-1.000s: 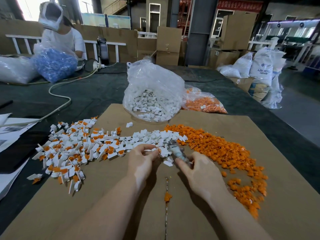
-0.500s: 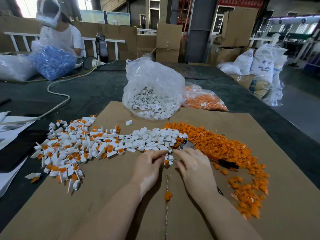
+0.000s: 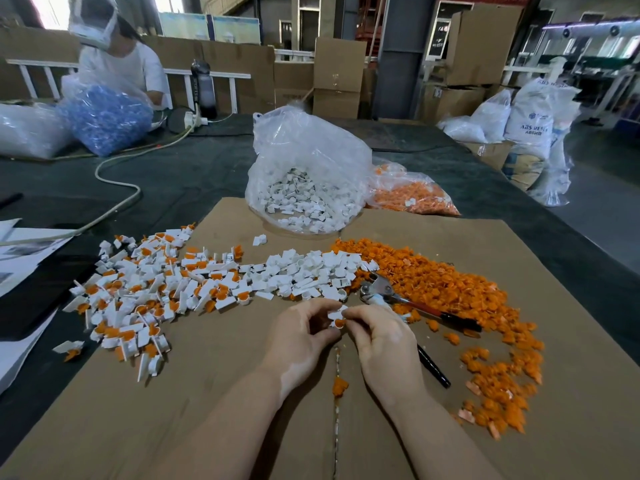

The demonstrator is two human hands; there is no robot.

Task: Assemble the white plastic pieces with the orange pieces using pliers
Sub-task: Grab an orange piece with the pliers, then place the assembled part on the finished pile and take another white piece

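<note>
Both hands, left hand (image 3: 298, 336) and right hand (image 3: 382, 337), pinch one white piece (image 3: 336, 315) with orange piece (image 3: 339, 322) between curled fingertips; pliers (image 3: 384, 294) lie released on cardboard (image 3: 207, 410).

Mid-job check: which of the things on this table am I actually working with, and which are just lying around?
In the job: left hand and right hand pinching a white piece with orange insert; pliers; loose white pieces; loose orange pieces; assembled pile; bag of white pieces; bag of orange pieces.

Lying about: bag of blue parts; cable; papers.
</note>
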